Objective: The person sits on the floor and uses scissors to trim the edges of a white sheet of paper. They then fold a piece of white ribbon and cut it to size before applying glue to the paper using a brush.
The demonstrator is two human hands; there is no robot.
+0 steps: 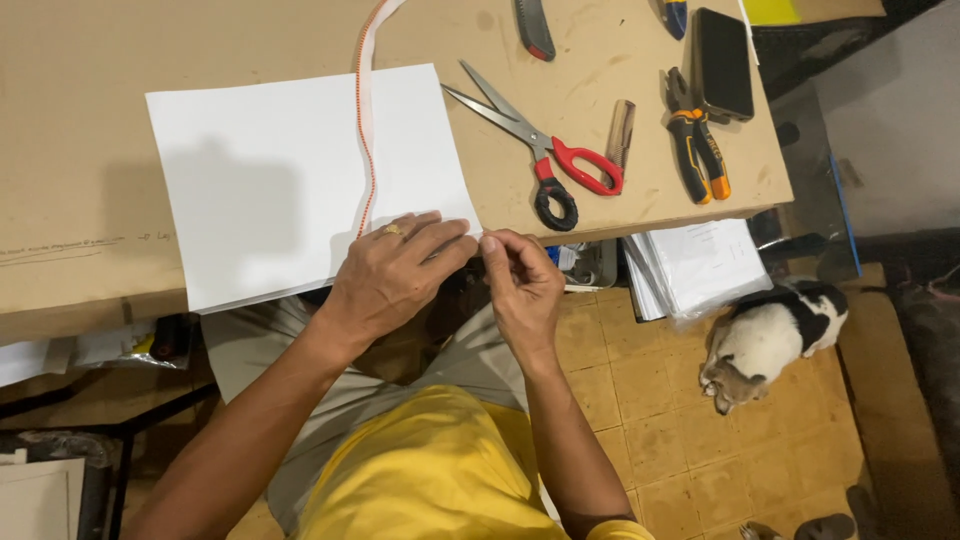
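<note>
A stack of white paper sheets [270, 170] lies on a cardboard-covered table [80, 120], its near corner hanging over the front edge. My left hand [390, 275], a ring on one finger, presses flat on that near corner. My right hand [520, 280] pinches the corner's tip right beside it. A white tape with a red-dotted edge [366, 110] runs down across the paper and ends under my left hand.
Red-and-black scissors [545, 150], a small comb [620, 130], orange-handled pliers [695, 135] and a black phone [722, 62] lie on the table's right side. White sheets in plastic [700, 265] sit below the edge. A black-and-white cat [770, 335] lies on the tiled floor.
</note>
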